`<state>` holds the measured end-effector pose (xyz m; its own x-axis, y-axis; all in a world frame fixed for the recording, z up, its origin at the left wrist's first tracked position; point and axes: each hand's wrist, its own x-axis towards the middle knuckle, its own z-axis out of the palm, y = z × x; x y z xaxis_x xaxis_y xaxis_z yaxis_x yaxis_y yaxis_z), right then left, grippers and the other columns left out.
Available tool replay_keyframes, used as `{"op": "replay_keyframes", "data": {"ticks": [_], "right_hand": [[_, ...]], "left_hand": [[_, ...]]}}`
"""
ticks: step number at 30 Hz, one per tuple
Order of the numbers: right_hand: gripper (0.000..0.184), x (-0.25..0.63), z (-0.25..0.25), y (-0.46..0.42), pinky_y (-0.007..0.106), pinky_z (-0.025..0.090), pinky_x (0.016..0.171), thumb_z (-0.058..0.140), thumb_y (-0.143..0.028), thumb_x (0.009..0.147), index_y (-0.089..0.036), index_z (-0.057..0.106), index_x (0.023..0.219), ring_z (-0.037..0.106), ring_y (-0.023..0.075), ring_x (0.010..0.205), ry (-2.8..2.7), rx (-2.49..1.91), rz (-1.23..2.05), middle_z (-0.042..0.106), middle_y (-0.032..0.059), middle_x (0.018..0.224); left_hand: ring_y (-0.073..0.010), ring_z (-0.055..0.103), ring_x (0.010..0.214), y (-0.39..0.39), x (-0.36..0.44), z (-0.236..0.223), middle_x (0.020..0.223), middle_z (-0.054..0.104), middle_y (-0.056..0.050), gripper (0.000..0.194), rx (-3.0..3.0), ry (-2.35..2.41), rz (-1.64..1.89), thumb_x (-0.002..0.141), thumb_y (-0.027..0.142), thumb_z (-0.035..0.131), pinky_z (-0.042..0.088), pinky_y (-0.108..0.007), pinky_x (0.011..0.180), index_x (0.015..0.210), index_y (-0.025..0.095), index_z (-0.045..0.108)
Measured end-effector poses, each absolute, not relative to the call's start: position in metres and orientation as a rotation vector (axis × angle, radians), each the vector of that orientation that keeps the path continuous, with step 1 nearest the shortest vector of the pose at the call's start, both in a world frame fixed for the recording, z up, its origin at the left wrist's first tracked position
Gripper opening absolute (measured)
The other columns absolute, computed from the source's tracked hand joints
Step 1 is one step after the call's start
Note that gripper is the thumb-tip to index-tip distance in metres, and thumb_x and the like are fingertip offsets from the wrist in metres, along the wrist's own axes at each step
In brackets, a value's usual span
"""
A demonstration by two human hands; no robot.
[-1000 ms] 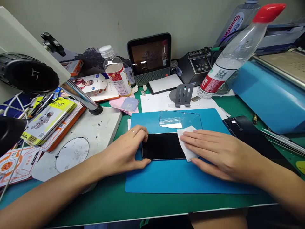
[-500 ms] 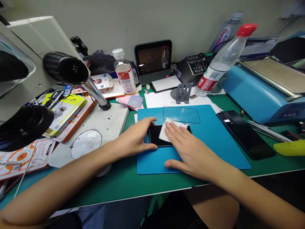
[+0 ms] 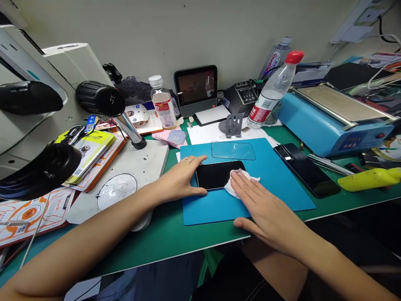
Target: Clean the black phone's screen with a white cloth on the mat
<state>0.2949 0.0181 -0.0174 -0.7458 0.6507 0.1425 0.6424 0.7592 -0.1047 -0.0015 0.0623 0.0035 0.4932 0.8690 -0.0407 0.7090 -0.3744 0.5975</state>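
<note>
A black phone (image 3: 214, 174) lies screen up on a blue mat (image 3: 275, 184). My left hand (image 3: 180, 180) clasps the phone's left end, thumb at the near edge, fingers over the far corner. My right hand (image 3: 263, 205) lies flat, fingers together, pressing a white wipe (image 3: 238, 184) onto the phone's right end. A clear screen protector (image 3: 233, 150) rests on the mat just behind the phone.
A microscope (image 3: 46, 104) with its white base (image 3: 138, 167) stands at left beside packaged boxes (image 3: 90, 152). Two bottles (image 3: 163, 102) (image 3: 271, 92), a small screen (image 3: 196, 90), a phone stand (image 3: 233, 124) and a blue machine (image 3: 332, 121) line the back. Another black phone (image 3: 307, 169) and a yellow tool (image 3: 368, 179) lie at right.
My right hand slid the wipe leftward across the phone's screen, then back to its right end. The left hand kept its hold. The camera view pulled back and tilted up.
</note>
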Motion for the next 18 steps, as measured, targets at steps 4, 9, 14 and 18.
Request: {"op": "replay_keyframes", "data": {"ticks": [4,9,14,18], "right_hand": [[0.102,0.267,-0.017,0.021,0.056,0.036,0.124,0.051,-0.072,0.093,-0.006,0.021,0.165,0.027,0.0369,0.156,-2.718,-1.167,0.157,0.029,0.0228,0.168],[0.104,0.217,-0.008,0.029,0.053,0.03,0.127,0.041,-0.08,0.092,0.001,0.038,0.157,0.027,0.0365,0.156,-2.755,-1.014,0.328,0.031,0.0245,0.166],[0.092,0.244,-0.012,0.019,0.054,0.036,0.124,0.043,-0.071,0.097,-0.003,0.039,0.158,0.029,0.0342,0.156,-2.806,-0.968,0.232,0.031,0.0212,0.167],[0.087,0.299,-0.02,0.012,0.058,0.041,0.12,0.047,-0.064,0.099,-0.006,0.029,0.162,0.034,0.0355,0.154,-2.684,-1.226,0.072,0.035,0.0207,0.166]], "left_hand": [[-0.0375,0.06,0.126,0.061,-0.001,0.003,0.139,0.059,-0.019,0.091,2.209,1.293,0.408,0.077,0.041,0.085,0.054,-0.052,0.1,0.153,0.02,0.039],[-0.0342,0.062,0.12,0.059,-0.001,0.001,0.13,0.062,-0.017,0.086,2.29,1.233,0.442,0.078,0.044,0.084,0.054,-0.049,0.098,0.149,0.02,0.042],[-0.033,0.062,0.117,0.058,0.0,0.002,0.128,0.064,-0.014,0.075,2.324,1.219,0.439,0.08,0.045,0.082,0.054,-0.049,0.098,0.143,0.022,0.048],[-0.034,0.058,0.125,0.057,0.001,0.008,0.137,0.061,-0.015,0.077,2.282,1.25,0.352,0.081,0.043,0.079,0.051,-0.049,0.103,0.147,0.021,0.046]]}}
